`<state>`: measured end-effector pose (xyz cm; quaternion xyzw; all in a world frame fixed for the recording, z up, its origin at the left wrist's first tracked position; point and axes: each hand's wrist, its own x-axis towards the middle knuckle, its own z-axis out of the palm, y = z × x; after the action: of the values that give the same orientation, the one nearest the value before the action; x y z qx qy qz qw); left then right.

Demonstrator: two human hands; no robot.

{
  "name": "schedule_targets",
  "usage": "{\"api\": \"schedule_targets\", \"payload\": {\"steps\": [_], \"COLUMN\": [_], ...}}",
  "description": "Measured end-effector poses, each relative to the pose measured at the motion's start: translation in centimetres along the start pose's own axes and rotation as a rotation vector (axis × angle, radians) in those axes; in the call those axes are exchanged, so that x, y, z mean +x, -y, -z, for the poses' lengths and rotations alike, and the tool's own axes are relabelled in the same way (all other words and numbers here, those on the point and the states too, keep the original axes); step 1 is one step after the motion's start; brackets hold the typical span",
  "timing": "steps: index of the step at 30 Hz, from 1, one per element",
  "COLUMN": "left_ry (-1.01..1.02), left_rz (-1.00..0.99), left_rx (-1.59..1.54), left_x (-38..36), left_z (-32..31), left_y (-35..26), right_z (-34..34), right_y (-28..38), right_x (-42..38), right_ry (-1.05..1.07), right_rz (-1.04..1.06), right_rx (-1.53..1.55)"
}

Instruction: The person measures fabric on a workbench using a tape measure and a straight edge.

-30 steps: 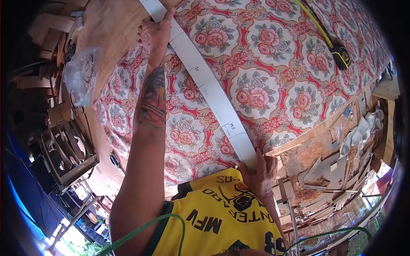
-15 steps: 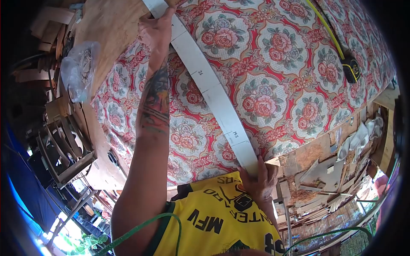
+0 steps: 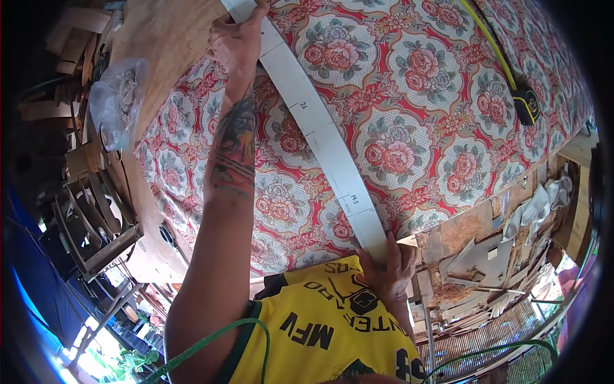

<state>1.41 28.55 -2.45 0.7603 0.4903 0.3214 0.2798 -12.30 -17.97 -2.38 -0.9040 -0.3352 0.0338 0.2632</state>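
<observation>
A long white strip (image 3: 322, 137) with pencilled lines and numbers lies slantwise over red floral fabric (image 3: 393, 153). Near its far end, my left hand (image 3: 236, 45) is closed around the strip's edges, with the tattooed forearm stretched over the cloth. My right hand (image 3: 389, 267) grips the near end close to my yellow shirt, at the fabric's front edge. Parts of the fingers of both hands are hidden. Farther right on the fabric rests a tape measure (image 3: 526, 107), its yellow blade (image 3: 487, 35) pulled out toward the top.
Bare plywood (image 3: 167, 32) shows left of the fabric, with a clear plastic bag (image 3: 119, 105) on its edge. Scissors (image 3: 167, 235) lie on the board by my left arm. Wooden frames (image 3: 96, 221) stand at the left. Wood scraps (image 3: 476, 265) lie below the right side.
The far end of the strip and my left hand have shifted slightly right in the view. Both hands keep their hold, and the tape measure stays in place.
</observation>
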Motion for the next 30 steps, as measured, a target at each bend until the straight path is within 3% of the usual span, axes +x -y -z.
{"api": "schedule_targets", "payload": {"steps": [5, 10, 12, 13, 14, 16, 17, 18, 19, 21, 23, 27, 29, 30], "left_ry": [0.054, 0.037, -0.052, -0.303, -0.338, -0.127, 0.096, 0.051, 0.028, 0.22, 0.22, 0.334, 0.571, 0.619], "left_rz": [0.047, -0.023, -0.096, -0.159, -0.306, -0.404, -0.469, -0.629, -0.614, -0.667, -0.671, -0.737, -0.632, -0.676], "left_rx": [0.255, 0.19, 0.219, 0.467, 0.508, 0.563, 0.444, 0.437, 0.436, 0.43, 0.436, 0.537, 0.577, 0.587], "left_x": [0.0, -0.5, -1.5, -2.3, -3.4, -8.0, -11.1, -13.5, -15.1, -18.4, -18.1, -17.2, -16.5, -15.8], "left_z": [0.4, -0.2, -0.8, -0.9, -0.6, 1.9, 4.1, 3.8, 4.8, 6.4, 6.5, 7.3, 8.1, 8.5], "left_y": [-0.7, -0.4, 0.2, 0.4, 1.1, 0.2, -1.3, 0.2, -0.2, -0.7, -0.2, -0.2, -1.4, -2.0], "right_z": [-0.2, -0.2, 0.1, 0.1, 0.1, 0.9, 1.8, 3.0, 4.0, 4.7, 6.5, 9.4, 10.0, 9.9], "right_y": [0.2, 0.4, 0.6, 0.5, 0.5, 0.9, 1.0, 0.8, 0.4, -3.2, -4.9, -6.5, -5.8, -5.3], "right_x": [-0.3, -0.1, 0.3, 0.4, 0.2, 0.4, 0.7, 0.9, 1.2, 1.1, 1.7, 3.5, 4.3, 4.9], "right_ry": [-0.007, -0.023, -0.044, -0.046, -0.029, -0.022, -0.019, 0.077, 0.169, 0.254, 0.247, 0.34, 0.307, 0.264], "right_rz": [-0.026, -0.02, -0.001, 0.016, -0.006, -0.045, -0.025, -0.198, -0.364, -0.543, -0.687, -0.669, -0.705, -0.747], "right_rx": [0.01, 0.051, 0.064, 0.067, 0.083, 0.149, 0.15, 0.273, 0.392, 0.745, 1.189, 1.344, 1.377, 1.425]}}
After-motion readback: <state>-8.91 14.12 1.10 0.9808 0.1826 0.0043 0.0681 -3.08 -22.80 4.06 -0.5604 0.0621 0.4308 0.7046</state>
